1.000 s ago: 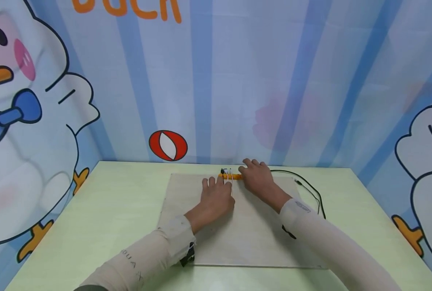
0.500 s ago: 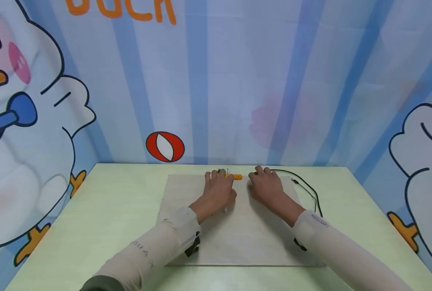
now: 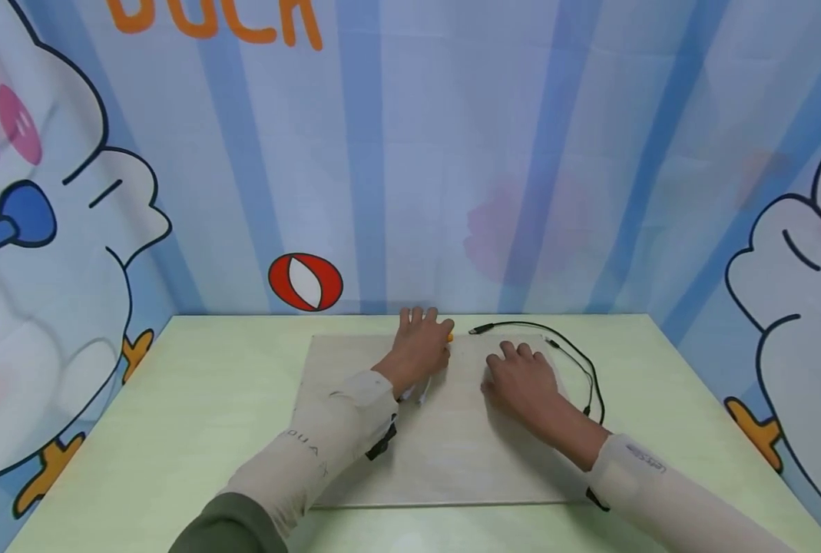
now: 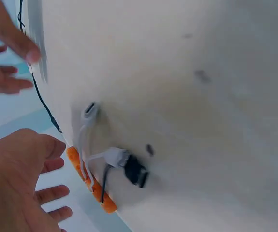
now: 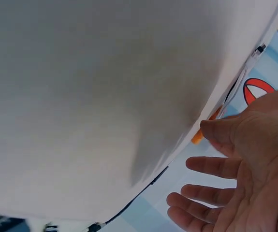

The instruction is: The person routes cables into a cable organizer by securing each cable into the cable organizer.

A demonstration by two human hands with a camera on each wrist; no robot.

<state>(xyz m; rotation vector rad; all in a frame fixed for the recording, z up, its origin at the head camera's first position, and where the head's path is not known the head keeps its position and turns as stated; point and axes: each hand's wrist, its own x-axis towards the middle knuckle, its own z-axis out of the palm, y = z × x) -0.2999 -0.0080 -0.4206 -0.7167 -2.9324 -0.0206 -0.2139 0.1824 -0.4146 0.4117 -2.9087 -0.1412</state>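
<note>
An orange cable clip strip [image 4: 109, 206] sits at the far edge of a pale board [image 3: 451, 468]. White and dark cables pass through it, ending in a white USB-C plug [image 4: 90, 112] and a black-tipped USB plug [image 4: 136, 173] that lie over the board. My left hand [image 3: 417, 349] reaches over the strip, its fingers spread and loosely bent, covering most of it in the head view. The left wrist view shows nothing held in it. My right hand [image 3: 521, 384] hovers over the board's right half, fingers relaxed and apart, holding nothing.
A black cable [image 3: 569, 342] curves along the board's far right corner, its plug [image 3: 482, 329] pointing left. A thinner cable [image 3: 572, 361] lies inside that curve. The light table [image 3: 230, 399] ends at a printed duck backdrop [image 3: 424, 153].
My right hand has left the orange strip's right end and drawn back to the right, toward me. My left hand has moved forward over the strip. The head view has shifted slightly.
</note>
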